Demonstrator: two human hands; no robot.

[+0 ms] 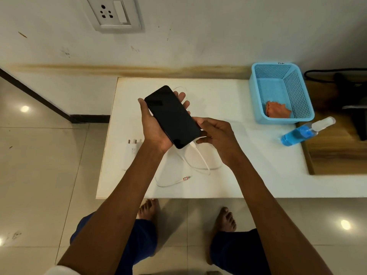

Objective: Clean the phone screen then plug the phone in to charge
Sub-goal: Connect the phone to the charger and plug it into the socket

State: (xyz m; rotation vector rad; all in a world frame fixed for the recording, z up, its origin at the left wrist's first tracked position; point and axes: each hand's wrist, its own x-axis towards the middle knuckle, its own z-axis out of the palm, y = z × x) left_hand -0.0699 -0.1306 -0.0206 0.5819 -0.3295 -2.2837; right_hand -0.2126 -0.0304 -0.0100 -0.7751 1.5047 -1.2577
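My left hand [154,126] holds a black phone [172,116] above the white table [248,175], screen up and dark, fingers wrapped round its far edge. My right hand [216,137] pinches the white cable's plug [193,144] at the phone's bottom edge. The white cable [200,161] loops down onto the table, and its other end, a USB connector [185,178], lies loose there. A white charger adapter [131,153] lies on the table's left edge, pins pointing away from me. A wall socket [114,13] sits high on the wall.
A blue mesh basket [258,96] at the table's back right holds an orange cloth [277,110]. A spray bottle of blue liquid [303,132] lies on its side near it. Dark objects sit on a wooden surface [333,155] at far right. My bare feet stand on the tiled floor.
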